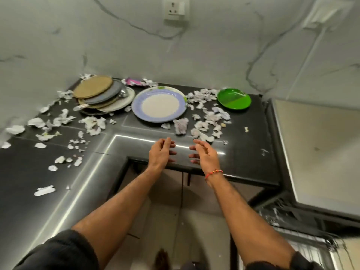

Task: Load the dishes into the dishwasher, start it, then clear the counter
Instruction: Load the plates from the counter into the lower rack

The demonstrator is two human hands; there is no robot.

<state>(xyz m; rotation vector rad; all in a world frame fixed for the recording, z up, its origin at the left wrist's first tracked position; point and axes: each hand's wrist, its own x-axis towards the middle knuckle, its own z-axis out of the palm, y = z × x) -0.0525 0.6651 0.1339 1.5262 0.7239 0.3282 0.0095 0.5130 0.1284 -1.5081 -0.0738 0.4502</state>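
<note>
- A dark, glossy L-shaped desk is carrying everything.
- A stack of round plates is sitting at the back left.
- A blue-rimmed plate is lying just beside it.
- A green plate is resting at the back right.
- Torn white paper scraps are lying scattered around them.
- A pink item, possibly a wrapper, is lying against the wall.

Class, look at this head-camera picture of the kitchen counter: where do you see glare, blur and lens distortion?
Head view: bright glare streaks run along the black counter edge near the left hand and right hand; motion blur smears the wall socket and the paper scraps at far left; wide-angle distortion bends the walls and counter lines; the purple-rimmed plate at centre is fairly sharp.
</note>
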